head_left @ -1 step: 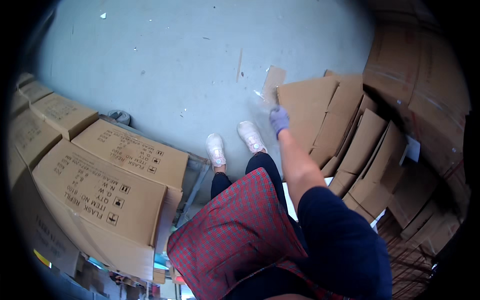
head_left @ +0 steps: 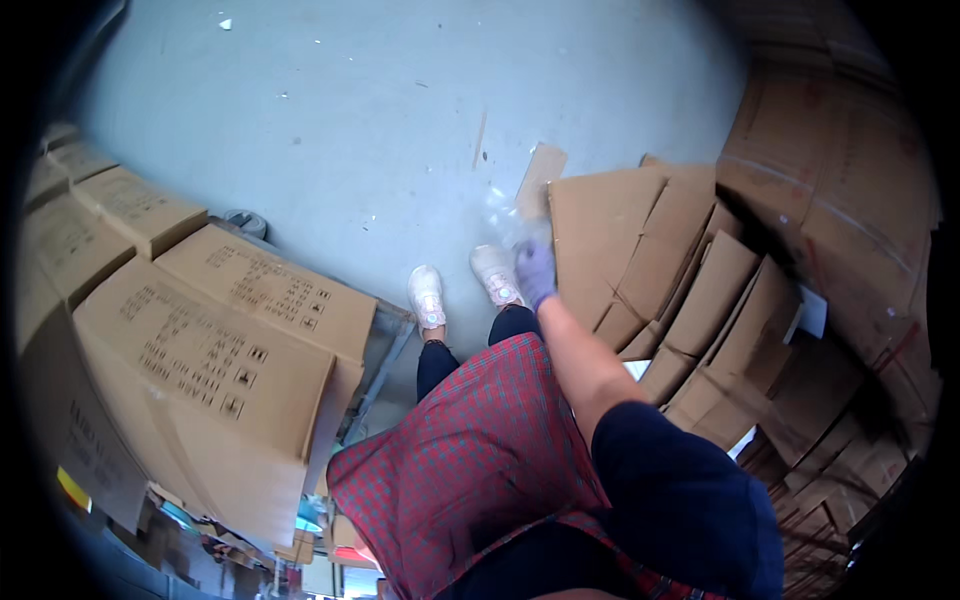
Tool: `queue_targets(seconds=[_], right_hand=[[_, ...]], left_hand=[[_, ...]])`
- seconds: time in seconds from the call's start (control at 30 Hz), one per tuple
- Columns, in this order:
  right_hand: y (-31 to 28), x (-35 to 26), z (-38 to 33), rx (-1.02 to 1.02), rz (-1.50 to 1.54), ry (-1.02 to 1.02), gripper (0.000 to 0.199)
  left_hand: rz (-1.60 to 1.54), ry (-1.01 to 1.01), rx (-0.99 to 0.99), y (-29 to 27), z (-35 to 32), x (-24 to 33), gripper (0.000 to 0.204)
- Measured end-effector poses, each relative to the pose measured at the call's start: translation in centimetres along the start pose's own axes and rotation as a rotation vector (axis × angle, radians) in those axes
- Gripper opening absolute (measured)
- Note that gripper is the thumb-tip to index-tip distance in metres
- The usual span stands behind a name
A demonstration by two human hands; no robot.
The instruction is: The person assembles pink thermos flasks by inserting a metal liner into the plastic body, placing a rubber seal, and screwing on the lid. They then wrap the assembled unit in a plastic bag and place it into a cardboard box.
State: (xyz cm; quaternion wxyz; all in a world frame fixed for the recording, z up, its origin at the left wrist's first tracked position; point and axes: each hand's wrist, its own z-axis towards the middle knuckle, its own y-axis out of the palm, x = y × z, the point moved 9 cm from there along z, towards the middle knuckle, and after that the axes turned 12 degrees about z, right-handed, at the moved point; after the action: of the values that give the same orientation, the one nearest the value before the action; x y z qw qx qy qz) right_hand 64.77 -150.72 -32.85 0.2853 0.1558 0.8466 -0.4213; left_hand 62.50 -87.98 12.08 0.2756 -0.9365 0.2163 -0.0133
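My right hand [head_left: 536, 270], in a light purple glove, reaches out low past my right knee with its fingers curled closed. From it hangs a piece of clear plastic film [head_left: 503, 212], thin and smeared by motion, so its exact shape is hard to read. Just right of the glove stand flattened brown cardboard cartons [head_left: 600, 215], leaning in a row. A small cardboard strip [head_left: 541, 178] lies on the floor beyond the film. My left hand is out of the picture.
Closed brown cartons [head_left: 215, 345] are stacked at the left beside a metal frame [head_left: 385, 375]. Larger cardboard [head_left: 830, 150] rises along the right. My white shoes [head_left: 427, 296] stand on the grey floor [head_left: 360, 110], where small scraps lie. A grey roll [head_left: 245, 222] sits behind the cartons.
My right hand has moved left and slightly nearer to me, away from the cardboard edge, and the clear film has shifted left with it. The view has tilted slightly.
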Motion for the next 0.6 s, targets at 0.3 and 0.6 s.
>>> queue_targets(seconds=[0.3, 0.6], right_hand=[[-17.4, -38.8, -26.3, -0.691, 0.470, -0.376, 0.008], [-16.3, -56.2, -50.1, -1.146, -0.015, -1.246, 0.026]], left_hand=[[-0.309, 0.545, 0.149, -5.4, -20.1, 8.1, 0.026], [-0.901, 0.987, 0.085, -7.9, -30.1, 0.1, 0.025]])
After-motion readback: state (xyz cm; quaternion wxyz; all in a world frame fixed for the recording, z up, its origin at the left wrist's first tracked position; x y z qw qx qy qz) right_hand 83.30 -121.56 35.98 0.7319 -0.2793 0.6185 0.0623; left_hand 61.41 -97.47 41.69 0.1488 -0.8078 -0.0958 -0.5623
